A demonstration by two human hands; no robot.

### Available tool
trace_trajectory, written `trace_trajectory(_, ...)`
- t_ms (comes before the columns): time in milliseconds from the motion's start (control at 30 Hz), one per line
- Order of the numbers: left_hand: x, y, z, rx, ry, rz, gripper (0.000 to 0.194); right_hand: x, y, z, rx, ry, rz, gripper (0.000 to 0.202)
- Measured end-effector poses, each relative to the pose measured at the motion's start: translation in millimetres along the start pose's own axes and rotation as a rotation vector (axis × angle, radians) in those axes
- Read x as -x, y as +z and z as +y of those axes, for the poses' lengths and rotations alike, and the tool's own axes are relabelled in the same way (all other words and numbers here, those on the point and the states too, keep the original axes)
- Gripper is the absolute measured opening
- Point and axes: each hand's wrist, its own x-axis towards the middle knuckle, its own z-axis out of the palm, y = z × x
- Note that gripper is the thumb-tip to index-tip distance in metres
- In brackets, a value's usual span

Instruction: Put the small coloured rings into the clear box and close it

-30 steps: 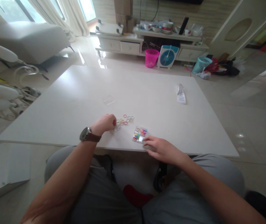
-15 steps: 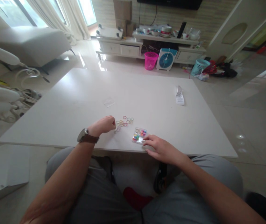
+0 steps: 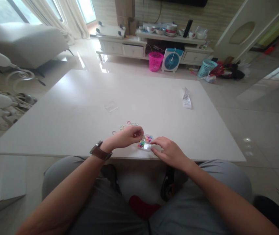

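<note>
A small clear plastic box (image 3: 147,147) with compartments lies near the table's front edge. It holds brightly coloured small pieces (image 3: 149,138) and some pale rings (image 3: 143,138). Over its upper left compartment is my left hand (image 3: 131,134), fingertips pinched together; whatever is between them is too small to make out. My right hand (image 3: 168,150) has thumb and fingers on the box's right side, holding it. Beyond my left hand lie several thin coloured rings (image 3: 134,124), partly hidden by it; a single pinkish ring (image 3: 114,133) sits to its left.
On the white table (image 3: 85,98), a clear plastic lid-like piece (image 3: 111,106) lies left of centre and a crumpled paper slip (image 3: 186,98) far right. Across the floor stand a pink basket (image 3: 156,62), a blue fan (image 3: 172,60) and a low cabinet (image 3: 133,50).
My left hand has moved right, from the loose rings to above the box. One ring now lies apart on the left. My right hand stays at the box. The view has shifted slightly.
</note>
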Motion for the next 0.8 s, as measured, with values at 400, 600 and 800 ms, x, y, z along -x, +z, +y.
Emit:
trace_trajectory(400, -3, 25.4, 16, 0.185, 0.039, -0.021, 0.014, -2, -1, 0, -0.205, 0.064, 0.130, 0.021)
trace_trajectory(600, -4, 29.2, 15, 0.231, 0.042, 0.002, 0.017, -1, -1, 1, -0.159, 0.082, 0.149, 0.022)
trace_trajectory(800, -5, 30.1, 12, 0.261, 0.036, 0.014, 0.019, -2, 0, 1, -0.159, 0.106, 0.163, 0.018)
